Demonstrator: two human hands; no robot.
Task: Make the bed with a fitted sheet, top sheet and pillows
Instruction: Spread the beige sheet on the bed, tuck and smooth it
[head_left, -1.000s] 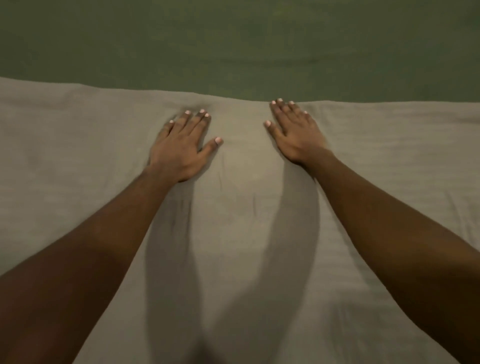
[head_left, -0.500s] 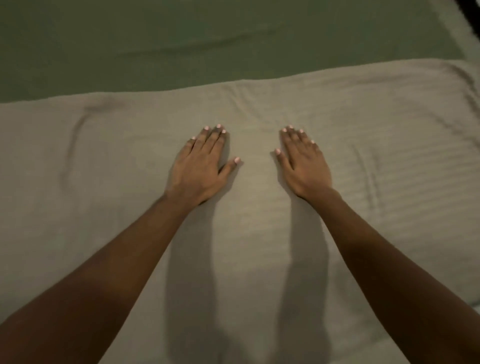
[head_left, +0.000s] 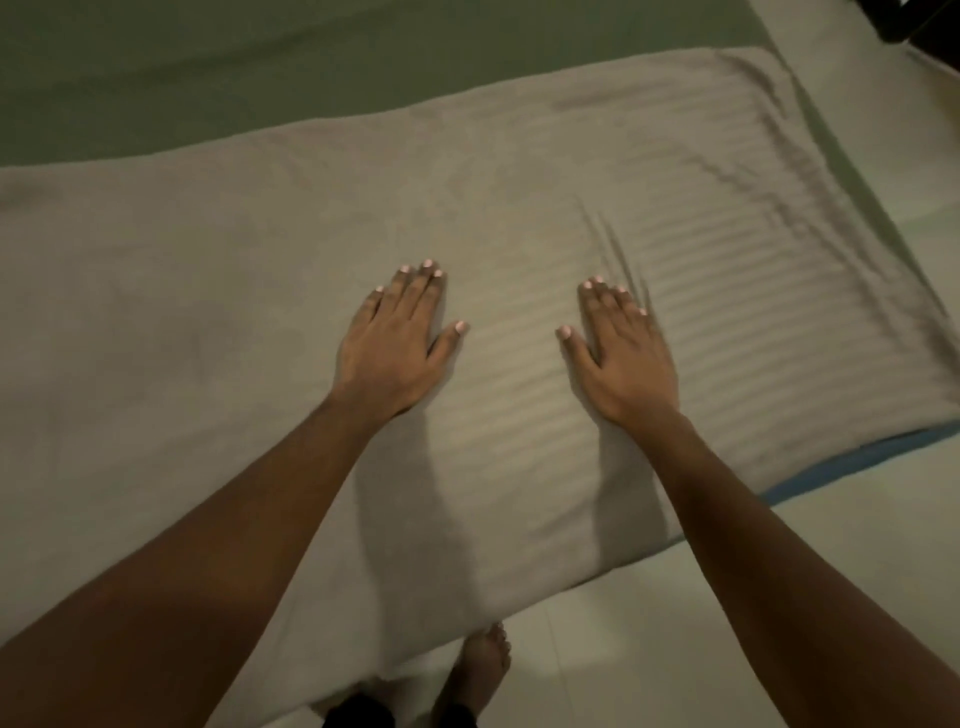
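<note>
Legible markings — none: no text, label, brand, number or sign can be read on any surface in the head view.

Left hand and right hand now lie mid top sheet, pulled back toward the person from its far edge, where they were a second ago. Thin creases now fan out just past the right fingertips. View has swung right and down: fitted sheet shrinks to a band at top; the top sheet's right end, a blue strip, floor and a bare foot come into view.
</note>
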